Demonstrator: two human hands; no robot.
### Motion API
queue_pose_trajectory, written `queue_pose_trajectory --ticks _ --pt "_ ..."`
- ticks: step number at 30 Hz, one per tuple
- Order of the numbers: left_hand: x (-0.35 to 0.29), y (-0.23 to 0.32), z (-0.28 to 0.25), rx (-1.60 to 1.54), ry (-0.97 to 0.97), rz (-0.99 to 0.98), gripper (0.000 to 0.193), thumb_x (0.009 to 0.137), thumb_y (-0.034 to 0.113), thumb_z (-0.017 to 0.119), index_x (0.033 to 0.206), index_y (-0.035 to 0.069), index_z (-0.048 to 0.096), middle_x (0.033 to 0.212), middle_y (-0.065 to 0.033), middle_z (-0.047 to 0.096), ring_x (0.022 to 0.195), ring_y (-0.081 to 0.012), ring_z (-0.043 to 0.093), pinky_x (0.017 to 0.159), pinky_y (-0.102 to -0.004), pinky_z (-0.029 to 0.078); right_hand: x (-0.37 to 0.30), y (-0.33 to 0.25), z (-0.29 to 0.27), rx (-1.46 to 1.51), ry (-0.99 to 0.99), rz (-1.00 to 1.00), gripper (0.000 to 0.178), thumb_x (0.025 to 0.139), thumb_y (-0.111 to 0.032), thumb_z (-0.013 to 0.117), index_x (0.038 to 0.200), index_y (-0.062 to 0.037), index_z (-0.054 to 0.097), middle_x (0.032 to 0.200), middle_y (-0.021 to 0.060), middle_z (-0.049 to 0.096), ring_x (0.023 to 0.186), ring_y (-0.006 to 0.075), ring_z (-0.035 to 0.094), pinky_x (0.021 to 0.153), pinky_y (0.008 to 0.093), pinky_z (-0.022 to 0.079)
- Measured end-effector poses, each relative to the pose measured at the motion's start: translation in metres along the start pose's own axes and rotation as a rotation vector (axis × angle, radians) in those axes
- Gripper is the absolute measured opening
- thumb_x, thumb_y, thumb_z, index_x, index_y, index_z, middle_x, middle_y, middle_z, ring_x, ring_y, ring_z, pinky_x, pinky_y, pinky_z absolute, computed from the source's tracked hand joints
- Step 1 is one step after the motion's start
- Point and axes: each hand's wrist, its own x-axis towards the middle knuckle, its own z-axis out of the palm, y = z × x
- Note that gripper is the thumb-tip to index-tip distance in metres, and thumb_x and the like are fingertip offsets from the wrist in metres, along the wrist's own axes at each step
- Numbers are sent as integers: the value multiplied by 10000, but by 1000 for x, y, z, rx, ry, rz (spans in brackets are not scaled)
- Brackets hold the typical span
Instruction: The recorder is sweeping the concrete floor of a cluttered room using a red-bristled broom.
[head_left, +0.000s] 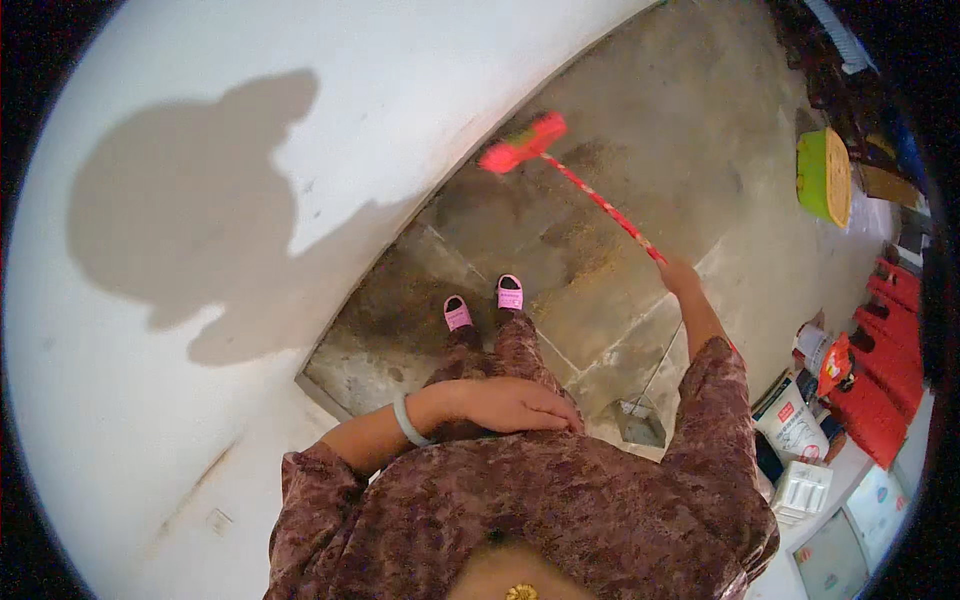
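My right hand is stretched out forward and grips the end of a long red broom handle. The red broom head rests on the concrete floor close to the base of the white wall. My left hand lies flat against my thigh, fingers together, holding nothing; a pale bangle sits on that wrist. My feet in pink sandals stand on the floor below the broom.
A grey dustpan with a thin upright handle stands by my right leg. A green and yellow basket lies at the far right. Red crates, white sacks and a white box crowd the right edge.
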Motion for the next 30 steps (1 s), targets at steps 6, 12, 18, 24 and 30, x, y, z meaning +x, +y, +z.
queue_pose_trajectory --ticks 6,12,18,24,30 --pt "11 -14 16 -335 -157 33 434 978 309 307 1222 -15 461 1244 -121 489 1180 -200 421 1033 -325 275 -117 55 -51 -290 -138 -107 258 896 -206 383 998 -50 562 819 179 622 763 329 625 638 451 503" --pt "23 -17 19 -441 -277 78 533 979 373 228 1282 -35 388 1322 -144 418 1247 -235 358 1065 -340 223 -109 3 -74 -234 -179 -151 306 903 -273 394 1069 -86 569 895 185 626 854 357 616 721 457 496" --pt "34 -28 28 -561 -329 16 573 966 412 248 1299 -37 376 1365 -152 376 1281 -261 319 1078 -364 195 -17 -73 -8 86 -84 32 307 876 -282 396 902 -51 596 841 203 625 758 379 613 659 488 485" --pt "36 -27 20 -438 -319 39 644 928 509 288 1247 -31 433 1290 -148 447 1230 -253 376 1049 -370 239 -102 13 42 -146 -144 -78 414 925 -362 332 926 -57 613 821 195 628 780 376 616 719 450 495" --pt "44 -25 25 -483 -367 65 664 904 564 306 1152 -25 485 1176 -114 509 1122 -208 444 986 -349 298 -222 95 43 -52 -232 283 453 907 -422 352 945 -59 619 947 203 621 910 360 602 784 453 485"
